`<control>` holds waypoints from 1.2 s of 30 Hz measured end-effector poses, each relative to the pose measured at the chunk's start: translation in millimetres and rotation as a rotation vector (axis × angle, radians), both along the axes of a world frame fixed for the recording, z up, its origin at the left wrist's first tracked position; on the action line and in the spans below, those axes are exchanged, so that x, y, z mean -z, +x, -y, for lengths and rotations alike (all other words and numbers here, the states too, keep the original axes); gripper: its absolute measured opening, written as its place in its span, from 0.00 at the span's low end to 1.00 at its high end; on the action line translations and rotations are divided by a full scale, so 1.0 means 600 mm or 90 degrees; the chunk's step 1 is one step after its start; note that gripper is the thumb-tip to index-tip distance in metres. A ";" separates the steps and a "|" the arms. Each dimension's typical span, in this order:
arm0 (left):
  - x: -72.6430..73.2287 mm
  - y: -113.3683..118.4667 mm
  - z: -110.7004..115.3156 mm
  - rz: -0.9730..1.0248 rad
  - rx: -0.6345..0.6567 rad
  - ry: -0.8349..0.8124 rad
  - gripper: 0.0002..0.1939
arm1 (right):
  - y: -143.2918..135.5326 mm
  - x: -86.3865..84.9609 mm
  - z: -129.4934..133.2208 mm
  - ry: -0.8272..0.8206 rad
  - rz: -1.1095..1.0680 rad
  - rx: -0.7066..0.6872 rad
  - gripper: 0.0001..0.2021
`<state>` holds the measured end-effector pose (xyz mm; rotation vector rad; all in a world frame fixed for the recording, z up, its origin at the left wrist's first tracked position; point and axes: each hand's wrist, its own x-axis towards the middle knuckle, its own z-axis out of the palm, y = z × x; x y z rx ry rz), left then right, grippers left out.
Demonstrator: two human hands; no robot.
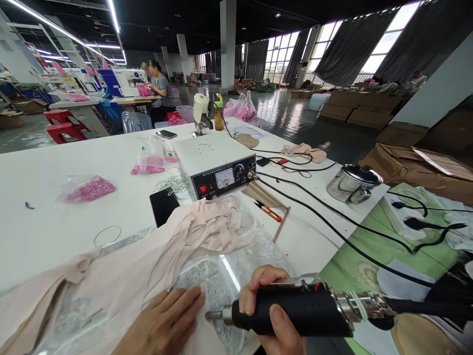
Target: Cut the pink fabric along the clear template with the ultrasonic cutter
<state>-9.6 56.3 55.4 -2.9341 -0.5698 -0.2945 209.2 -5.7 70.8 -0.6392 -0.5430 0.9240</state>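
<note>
My right hand (283, 328) is wrapped round a black ultrasonic handpiece (314, 310), its metal tip pointing left. That tip rests at the edge of a pale pink fabric strip (205, 330), close to the fingertips of my left hand (166, 320). Fingers stretched out, my left hand lies flat on the fabric and presses it down. Beneath is a glossy transparent sheet (266, 251). A heap of similar pale strips (199, 222) spreads beyond my left hand. Behind it stands a control box (221, 177) with a dial, a red switch and a cable leading off right.
Thread snips (269, 211), a black phone (162, 204) and bags of pink pieces (90, 189) lie on the white table (44, 167). A steel pot (353, 185) stands near the right edge. Black cables (325, 212) cross the right side. A person (164, 88) sits at a sewing machine beyond.
</note>
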 end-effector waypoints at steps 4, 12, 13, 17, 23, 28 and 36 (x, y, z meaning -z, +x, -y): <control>-0.006 0.000 -0.010 0.019 0.034 0.024 0.20 | 0.001 0.001 -0.001 0.005 0.008 -0.005 0.13; -0.002 0.002 -0.014 -0.005 0.049 0.059 0.21 | 0.027 -0.007 -0.016 0.071 0.125 0.028 0.09; -0.003 0.002 -0.012 -0.003 0.046 0.063 0.21 | 0.027 -0.008 -0.019 0.073 0.136 0.038 0.09; -0.009 0.006 -0.006 -0.007 0.024 0.048 0.22 | 0.021 -0.004 -0.027 0.062 0.148 0.044 0.09; -0.012 0.008 -0.003 -0.047 0.024 -0.006 0.21 | 0.011 0.006 -0.035 0.066 0.160 0.037 0.08; -0.021 0.013 -0.001 -0.041 0.022 -0.046 0.20 | 0.011 0.008 -0.037 0.066 0.146 0.035 0.08; -0.031 0.024 0.010 0.031 0.001 -0.112 0.18 | 0.018 0.005 -0.030 0.054 0.145 0.060 0.09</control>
